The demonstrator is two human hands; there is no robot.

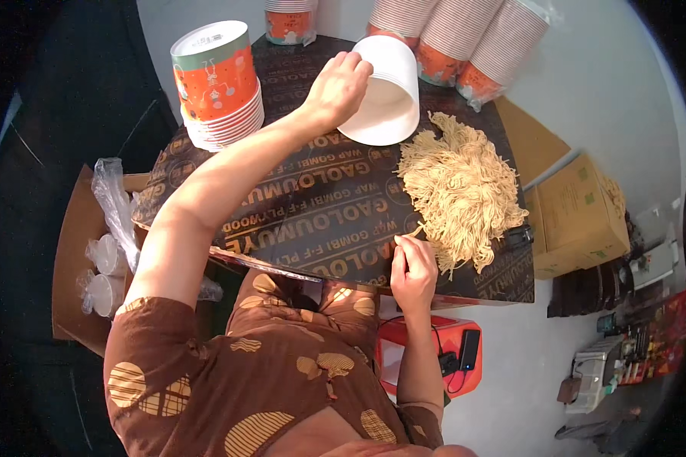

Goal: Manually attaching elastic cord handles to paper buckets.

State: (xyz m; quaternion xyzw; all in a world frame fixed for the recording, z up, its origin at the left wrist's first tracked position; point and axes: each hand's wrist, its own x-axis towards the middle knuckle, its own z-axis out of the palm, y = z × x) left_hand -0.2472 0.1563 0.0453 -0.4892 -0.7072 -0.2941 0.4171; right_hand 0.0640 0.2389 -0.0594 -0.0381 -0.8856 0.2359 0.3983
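My left hand [339, 90] reaches far across the dark board tabletop [305, 206]. Its curled fingers rest against the upper left side of a white paper tub [392, 103], tipped with its mouth toward me; what they pinch, if anything, is hidden. Close to the front edge, my right hand [414, 274] is closed, thumb against forefinger, on the end of a beige string. That string runs into a large tangled pile of beige strings [465, 194] on the right of the table.
Upside-down orange and green paper tubs [217, 84] stand stacked at the left. More nested tubs [453, 49] in plastic wrap line the back. A cardboard box [72, 266] with bagged white cups is left of the table; another carton [579, 217] stands right. A red stool [461, 335] holds black devices.
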